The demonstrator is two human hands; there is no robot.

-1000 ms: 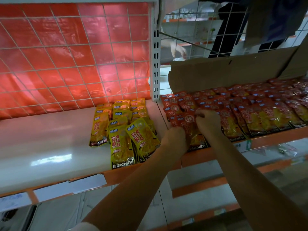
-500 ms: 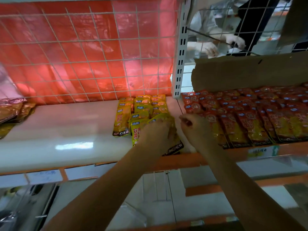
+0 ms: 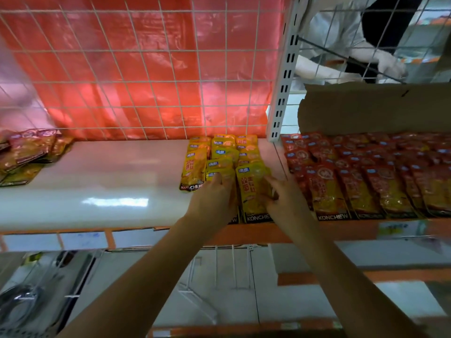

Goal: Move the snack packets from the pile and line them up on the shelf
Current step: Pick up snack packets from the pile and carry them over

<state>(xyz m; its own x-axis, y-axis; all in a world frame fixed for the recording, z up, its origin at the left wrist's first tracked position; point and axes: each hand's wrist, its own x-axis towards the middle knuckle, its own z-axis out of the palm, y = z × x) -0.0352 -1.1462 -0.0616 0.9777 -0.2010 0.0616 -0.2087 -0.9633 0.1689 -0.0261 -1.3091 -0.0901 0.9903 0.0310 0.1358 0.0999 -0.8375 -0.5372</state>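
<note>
Yellow snack packets (image 3: 223, 152) lie in three short overlapping rows on the white shelf (image 3: 109, 186), near its right end. My left hand (image 3: 212, 198) rests on the front packet of the middle row, fingers curled over it. My right hand (image 3: 283, 198) pinches the right edge of the front yellow packet (image 3: 251, 189) of the right row, which reaches the shelf's front lip. A loose pile of dark packets (image 3: 26, 152) lies at the shelf's far left.
Red snack packets (image 3: 366, 174) fill the neighbouring shelf on the right, backed by a brown cardboard flap (image 3: 375, 108). A white upright post (image 3: 283, 76) divides the two shelves. Wire mesh with red plastic (image 3: 146, 69) closes the back. Another person's gloved hand (image 3: 390, 64) shows behind the mesh.
Both hands have come left from the red packets to the yellow rows and laid a yellow packet at the front of the right row. The view has swung left, showing the pile.
</note>
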